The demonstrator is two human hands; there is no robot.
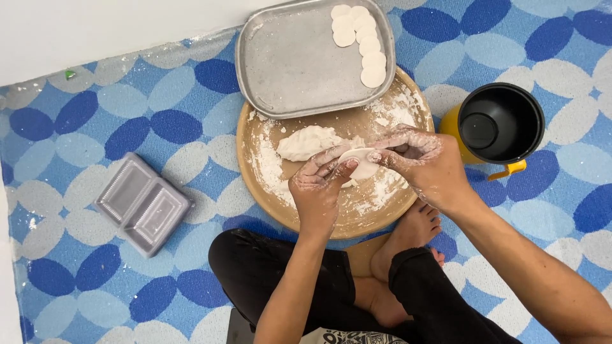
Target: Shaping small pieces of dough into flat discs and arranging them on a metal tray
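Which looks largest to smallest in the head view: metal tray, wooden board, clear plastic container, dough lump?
1. Wooden board, though the tray covers part of it.
2. Metal tray.
3. Clear plastic container.
4. Dough lump.

— Where does the round board (382, 216) sit?

— On the mat (95, 127), just in front of the person's crossed legs (306, 280). The metal tray (299, 64) lies behind it, its near edge overlapping the board's far rim.

— And in the tray?

— A row of dough discs (362, 38) along its right side.

— On the board?

— A lump of dough (306, 141) left of centre. Both hands meet above the middle, the left hand (317, 185) and right hand (424, 159) pinching one flat disc (363, 164) between them.

— To the sides?

— The jug (500, 124) stands right of the board; the plastic container (141, 204) lies well to its left.
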